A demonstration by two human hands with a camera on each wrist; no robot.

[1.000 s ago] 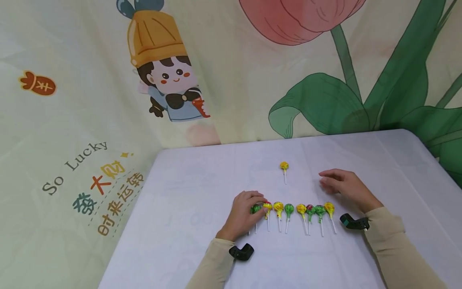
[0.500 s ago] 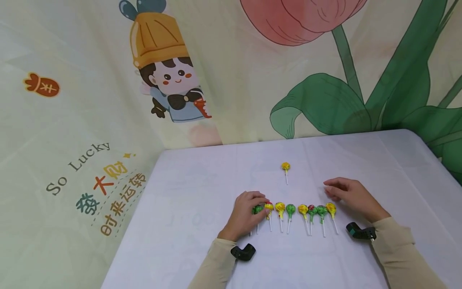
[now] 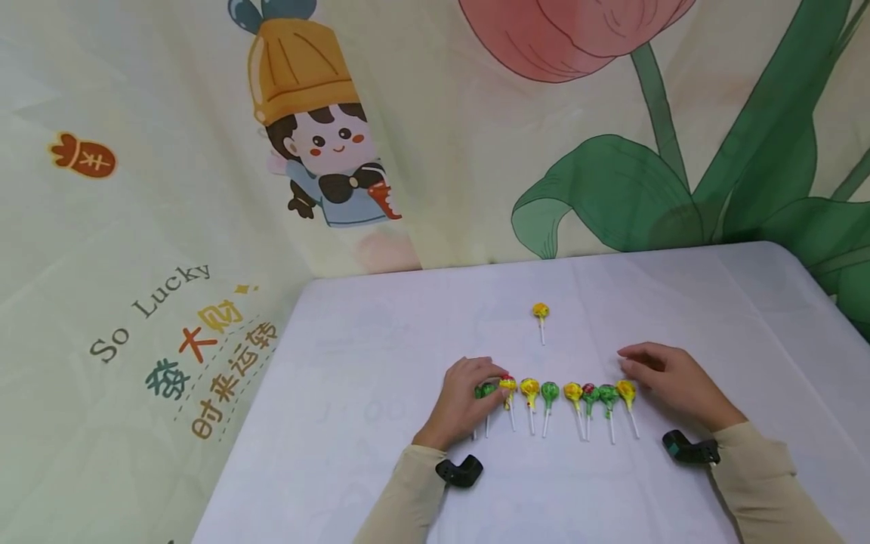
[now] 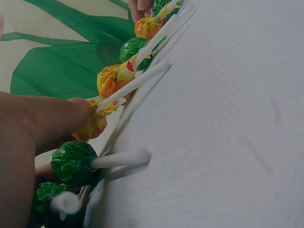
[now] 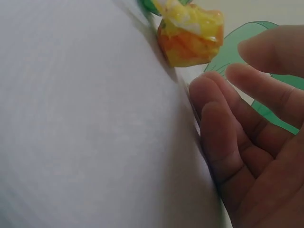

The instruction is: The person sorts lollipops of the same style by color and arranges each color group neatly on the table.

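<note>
My left hand (image 3: 467, 393) pinches a yellow-and-red lollipop (image 3: 507, 384) by its head, near the left end of a row on the white table; the thumb shows against the yellow wrapper (image 4: 90, 127) in the left wrist view. Two green lollipops (image 4: 73, 164) lie under that hand, partly hidden by it from above. On its other side follow a yellow lollipop (image 3: 530, 389) and a green one (image 3: 550, 391). My right hand (image 3: 680, 381) holds nothing, its fingers loosely bent beside the yellow lollipop (image 3: 626, 391) at the row's right end.
Farther back on the table (image 3: 381, 340) a single yellow lollipop (image 3: 540, 311) lies apart. Past a small gap, the row's right part holds another yellow lollipop (image 3: 573, 393), a red-and-green one (image 3: 589, 394) and a green one (image 3: 608, 394). A printed cloth (image 3: 448, 151) hangs behind.
My right hand has come down and to the right, closer to the row's right end. The left hand keeps its place at the yellow-and-red lollipop.
</note>
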